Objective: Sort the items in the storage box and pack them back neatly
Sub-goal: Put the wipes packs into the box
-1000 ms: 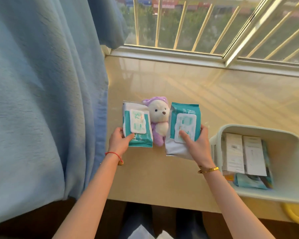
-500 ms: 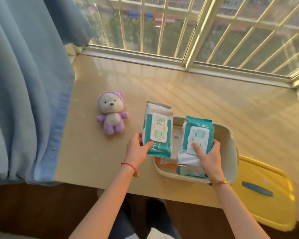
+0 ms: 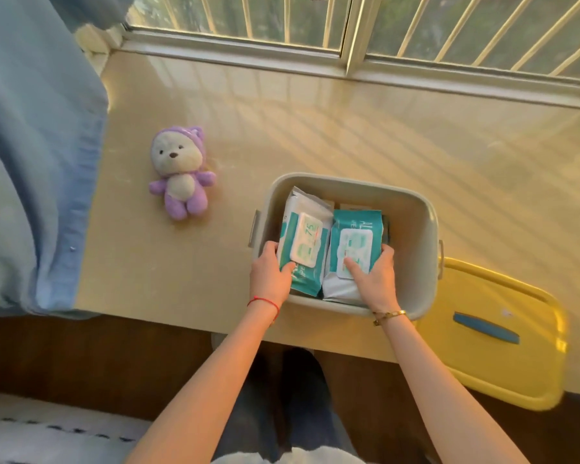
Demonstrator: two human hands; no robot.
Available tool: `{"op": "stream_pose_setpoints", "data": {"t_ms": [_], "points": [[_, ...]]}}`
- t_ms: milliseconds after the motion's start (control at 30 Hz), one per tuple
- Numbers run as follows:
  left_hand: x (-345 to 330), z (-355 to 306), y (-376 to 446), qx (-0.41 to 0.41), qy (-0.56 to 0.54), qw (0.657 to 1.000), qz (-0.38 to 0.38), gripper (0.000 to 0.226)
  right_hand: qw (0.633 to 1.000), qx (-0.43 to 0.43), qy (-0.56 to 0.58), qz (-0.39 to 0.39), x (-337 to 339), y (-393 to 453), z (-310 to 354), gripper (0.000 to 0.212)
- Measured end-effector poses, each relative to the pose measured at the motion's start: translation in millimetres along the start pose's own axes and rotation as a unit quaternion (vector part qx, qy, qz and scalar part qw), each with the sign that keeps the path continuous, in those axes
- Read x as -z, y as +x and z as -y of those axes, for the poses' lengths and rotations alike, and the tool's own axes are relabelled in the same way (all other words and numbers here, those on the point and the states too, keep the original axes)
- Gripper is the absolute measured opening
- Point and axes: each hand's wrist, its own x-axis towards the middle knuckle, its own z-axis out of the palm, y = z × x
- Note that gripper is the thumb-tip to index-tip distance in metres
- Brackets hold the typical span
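Left hand [image 3: 271,275] clamped on the near left corner of the left wipes pack [image 3: 303,244], thumb on its face, fingers wrapped round the edge. Right hand [image 3: 377,279] gripping the right wipes pack [image 3: 352,252] the same way, thumb pressed on the white flip lid, fingers curled round the right edge. Both packs side by side, touching, inside the storage box [image 3: 426,226], far ends tilted up, near ends over the box's near rim.

Readable on the left pack: "75" on the flap, and "IPE" in white just below the thumb. On the right pack: "AL" near the far right corner; the rest too small or hidden by the hand. Beneath the packs, flat items in the box, mostly hidden.

Just right of the box, a yellow lid [image 3: 503,333] with a blue handle, overhanging the near edge of the beige ledge [image 3: 315,128]. Left of the box and apart from it, a purple plush bear [image 3: 180,172] lying face up. Further left, a blue curtain [image 3: 37,145]; beyond the ledge, a barred window [image 3: 416,25].

Both forearms reaching forward, bare, converging on the box; red string [image 3: 263,301] round the left wrist, gold bracelet [image 3: 389,315] round the right.
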Motion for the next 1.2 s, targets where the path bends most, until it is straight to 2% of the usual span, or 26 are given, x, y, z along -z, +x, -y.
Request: {"op": "stream_pose_setpoints", "data": {"t_ms": [100,200,300,433,567,733,933,1200], "points": [[-4.2,-0.6,-1.7,-0.014,0.053,0.998,-0.007,0.028,0.999,-0.008,-0.052,0.010,1.5,2.0,-0.6,0.071],[-6.6,-0.4,-5.5,-0.042,0.117,0.992,-0.029,0.039,0.985,0.030,-0.168,0.001,9.4,0.6,-2.4,0.071],[-0.6,0.8,-7.9,-0.085,0.149,0.984,-0.053,0.048,0.973,0.058,-0.223,-0.015,18.2,-3.4,3.5,0.077],[25.7,-2.5,-12.4,-0.155,0.154,0.970,-0.102,0.041,0.954,0.144,-0.256,-0.056,20.6,-12.4,27.8,0.063],[64.1,8.5,-5.2,-0.208,0.163,0.952,-0.157,0.029,0.944,0.229,-0.233,-0.046,1.4,-19.8,63.7,0.048],[117.5,51.4,21.8,-0.209,0.182,0.943,-0.182,0.026,0.932,0.289,-0.220,-0.003,-55.2,-18.3,110.3,0.041],[182.7,109.0,66.1,-0.161,0.190,0.949,-0.192,0.025,0.933,0.290,-0.208,0.047,-153.2,0.9,161.8,0.041],[242.6,178.2,126.9,-0.124,0.188,0.957,-0.183,0.023,0.946,0.191,-0.242,0.099,-296.1,50.7,213.8,0.074]]}}
